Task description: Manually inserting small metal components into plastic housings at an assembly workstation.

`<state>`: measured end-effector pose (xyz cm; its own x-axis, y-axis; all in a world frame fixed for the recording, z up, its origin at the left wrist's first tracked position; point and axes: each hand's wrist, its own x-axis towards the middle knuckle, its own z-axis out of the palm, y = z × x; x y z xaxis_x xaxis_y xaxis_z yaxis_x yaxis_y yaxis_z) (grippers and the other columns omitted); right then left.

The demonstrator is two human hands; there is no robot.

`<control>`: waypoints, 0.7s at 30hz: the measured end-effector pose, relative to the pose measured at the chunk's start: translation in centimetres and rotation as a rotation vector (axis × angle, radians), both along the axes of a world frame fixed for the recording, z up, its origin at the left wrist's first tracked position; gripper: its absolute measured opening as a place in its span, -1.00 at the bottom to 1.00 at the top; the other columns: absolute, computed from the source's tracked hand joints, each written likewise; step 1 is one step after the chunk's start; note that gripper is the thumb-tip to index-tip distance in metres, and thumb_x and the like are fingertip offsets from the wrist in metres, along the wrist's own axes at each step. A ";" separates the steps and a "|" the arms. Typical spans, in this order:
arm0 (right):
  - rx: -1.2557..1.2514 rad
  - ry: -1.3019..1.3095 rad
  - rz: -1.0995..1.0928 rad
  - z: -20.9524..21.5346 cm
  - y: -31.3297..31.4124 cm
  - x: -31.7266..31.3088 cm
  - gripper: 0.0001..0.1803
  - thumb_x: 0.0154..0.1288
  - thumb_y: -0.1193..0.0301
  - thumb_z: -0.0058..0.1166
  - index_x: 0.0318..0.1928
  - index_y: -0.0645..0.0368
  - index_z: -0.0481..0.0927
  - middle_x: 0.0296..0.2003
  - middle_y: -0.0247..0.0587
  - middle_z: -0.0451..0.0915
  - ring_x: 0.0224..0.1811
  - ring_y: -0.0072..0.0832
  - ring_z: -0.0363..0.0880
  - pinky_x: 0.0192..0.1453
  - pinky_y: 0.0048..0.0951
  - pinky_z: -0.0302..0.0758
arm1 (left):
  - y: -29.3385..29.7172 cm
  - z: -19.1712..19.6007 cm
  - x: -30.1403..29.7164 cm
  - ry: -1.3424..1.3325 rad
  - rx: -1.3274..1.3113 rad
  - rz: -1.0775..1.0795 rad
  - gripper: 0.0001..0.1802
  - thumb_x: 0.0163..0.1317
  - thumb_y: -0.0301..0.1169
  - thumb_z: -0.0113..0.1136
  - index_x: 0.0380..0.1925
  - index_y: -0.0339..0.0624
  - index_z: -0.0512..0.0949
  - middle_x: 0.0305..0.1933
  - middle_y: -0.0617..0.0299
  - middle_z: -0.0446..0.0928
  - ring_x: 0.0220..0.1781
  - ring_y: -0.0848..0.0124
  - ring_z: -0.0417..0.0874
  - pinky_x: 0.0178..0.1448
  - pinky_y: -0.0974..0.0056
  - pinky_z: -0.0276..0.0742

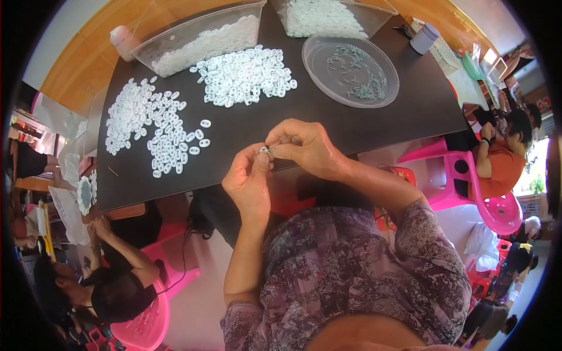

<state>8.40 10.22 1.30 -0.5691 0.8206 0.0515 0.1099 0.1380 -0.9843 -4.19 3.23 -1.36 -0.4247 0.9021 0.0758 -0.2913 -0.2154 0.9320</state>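
Note:
Just in front of the table's near edge, my left hand [249,181] pinches a small white plastic piece [264,150] between thumb and fingers. The fingertips of my right hand [307,146] are closed right beside that piece; what they grip, if anything, is too small to make out. Beyond my hands lies a heap of white oval two-holed plastic pieces [246,76]. More such ovals [170,137] are spread to the left, next to a heap of small white parts [126,114]. A round clear tray [311,76] at the far right holds small grey-green parts [372,88].
Two clear bins [196,35] [383,17] of white pieces stand at the dark table's [421,99] back. A pink bottle [122,42] and a grey-lilac cup [424,38] flank them. Co-workers [117,281] [503,158] sit on either side, by pink chairs [453,175].

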 end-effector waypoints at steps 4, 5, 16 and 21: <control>0.249 -0.084 -0.055 -0.7 -0.2 -0.1 -0.91 0.16 0.56 0.09 -0.29 0.27 0.54 -0.38 -0.31 0.54 -0.32 -0.62 0.51 -0.22 -0.55 0.45 | 0.0 -0.3 0.0 -0.025 0.031 -0.001 -0.88 0.22 -0.60 0.10 -0.25 -0.42 0.54 -0.37 0.28 0.52 -0.41 0.60 0.46 -0.35 0.53 0.38; 0.251 -0.085 -0.054 -0.7 -0.3 -0.2 -0.91 0.16 0.56 0.09 -0.29 0.27 0.54 -0.38 -0.31 0.54 -0.32 -0.62 0.51 -0.22 -0.55 0.45 | 0.0 -0.3 0.1 -0.022 0.028 0.000 -0.88 0.22 -0.61 0.10 -0.25 -0.42 0.54 -0.37 0.28 0.52 -0.41 0.60 0.46 -0.35 0.53 0.38; 0.663 -0.078 -0.134 -2.0 -0.4 -1.8 -0.95 0.11 0.53 0.01 -0.45 0.23 0.45 -0.52 -0.20 0.41 -0.41 -0.28 0.39 -0.33 -0.33 0.35 | -0.3 -0.7 0.4 0.089 0.049 0.071 -0.87 0.24 -0.58 0.10 -0.25 -0.44 0.53 -0.35 0.27 0.52 -0.36 0.59 0.46 -0.27 0.51 0.41; 0.651 -0.098 -0.116 -1.6 0.1 -1.6 -0.95 0.12 0.51 0.01 -0.43 0.22 0.47 -0.51 -0.20 0.43 -0.40 -0.26 0.40 -0.31 -0.32 0.36 | 0.4 -0.8 -0.1 0.100 0.040 0.051 -0.87 0.25 -0.55 0.11 -0.26 -0.41 0.54 -0.36 0.28 0.53 -0.38 0.60 0.47 -0.29 0.51 0.42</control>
<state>6.83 10.36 -0.32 -0.5062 0.6959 0.5094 0.2444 0.6822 -0.6891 -4.30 3.64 -2.12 -0.4587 0.8749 0.1555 -0.1848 -0.2651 0.9463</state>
